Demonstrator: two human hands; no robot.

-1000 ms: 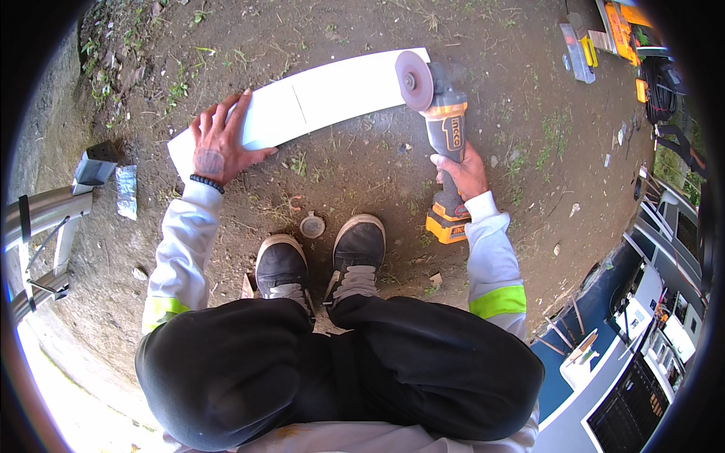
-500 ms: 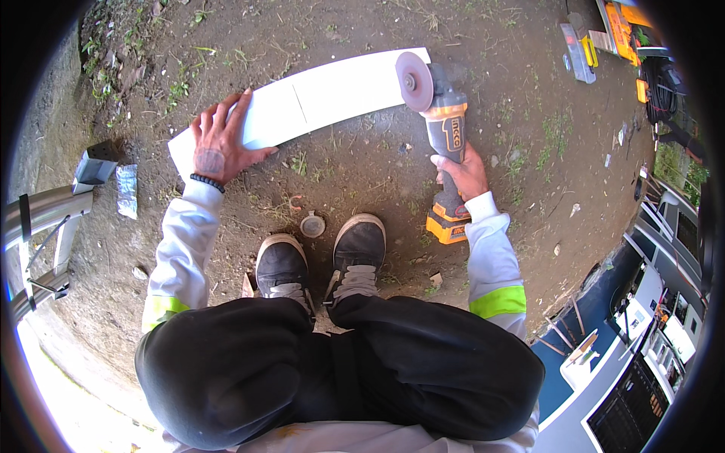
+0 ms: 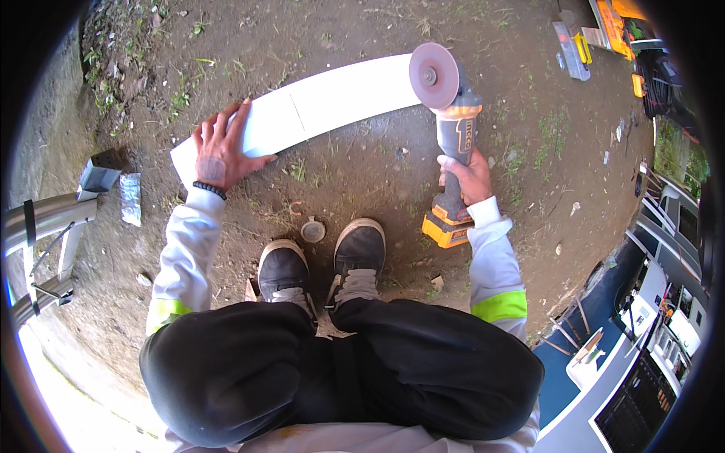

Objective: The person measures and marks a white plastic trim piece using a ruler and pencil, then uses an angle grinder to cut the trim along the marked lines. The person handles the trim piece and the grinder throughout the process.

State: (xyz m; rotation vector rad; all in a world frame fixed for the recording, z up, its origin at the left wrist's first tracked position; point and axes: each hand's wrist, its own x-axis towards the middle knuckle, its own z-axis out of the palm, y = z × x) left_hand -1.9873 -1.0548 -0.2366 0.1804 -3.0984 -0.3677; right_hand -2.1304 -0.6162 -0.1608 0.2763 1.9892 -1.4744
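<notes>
Panel [image 3: 332,92] — grinder [image 3: 457,136] hides end; shoes [image 3: 360,245] near.

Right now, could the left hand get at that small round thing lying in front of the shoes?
Probably yes: the round disc lies just ahead of the shoes, and nothing tall seems to stand between it and the left hand. That hand would first have to leave the white panel.

Left hand [image 3: 220,153] spread palm-down, right hand [image 3: 472,180] curled in a grip, arms [image 3: 186,253] forward
</notes>
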